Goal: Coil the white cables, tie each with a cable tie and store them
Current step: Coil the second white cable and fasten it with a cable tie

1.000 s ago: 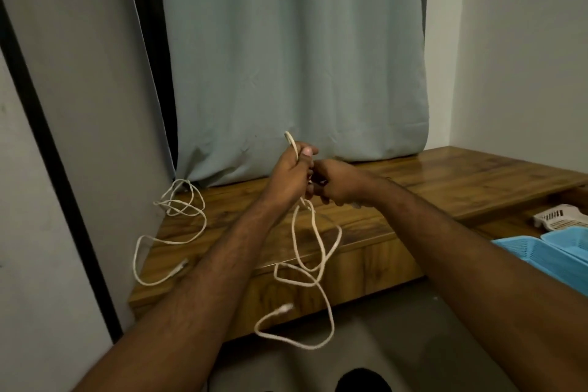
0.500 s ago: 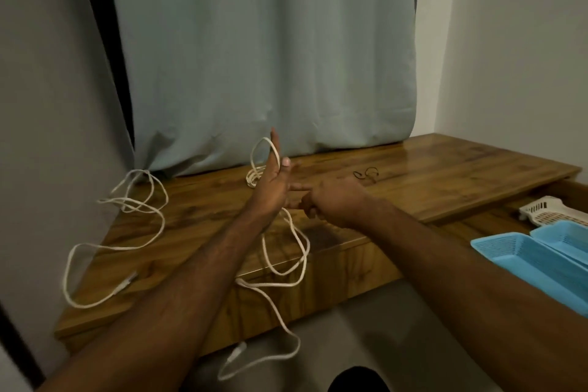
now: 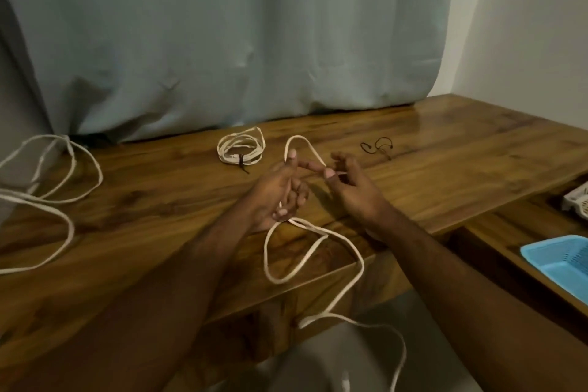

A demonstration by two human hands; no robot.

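A white cable [image 3: 318, 245] runs from my hands over the wooden table's front edge and hangs toward the floor. My left hand [image 3: 280, 191] holds it, with a loop arching up over the raised fingers. My right hand [image 3: 353, 191] pinches the far end of that loop between thumb and forefinger. Behind my hands lies a coiled white cable [image 3: 240, 149] bound with a dark tie. A loose white cable [image 3: 47, 188] sprawls at the table's left. Dark cable ties [image 3: 377, 148] lie to the right of the coil.
The wooden table [image 3: 461, 169] stands against a pale blue curtain [image 3: 238, 41]. A blue basket [image 3: 560, 264] and a white basket [image 3: 577, 200] sit on a lower ledge at the right. Grey floor shows below the table's front edge.
The view has moved closer and tilted down over the table. My hands have drawn apart, stretching a loop of cable between them; the tied coil and the dark ties have come into view.
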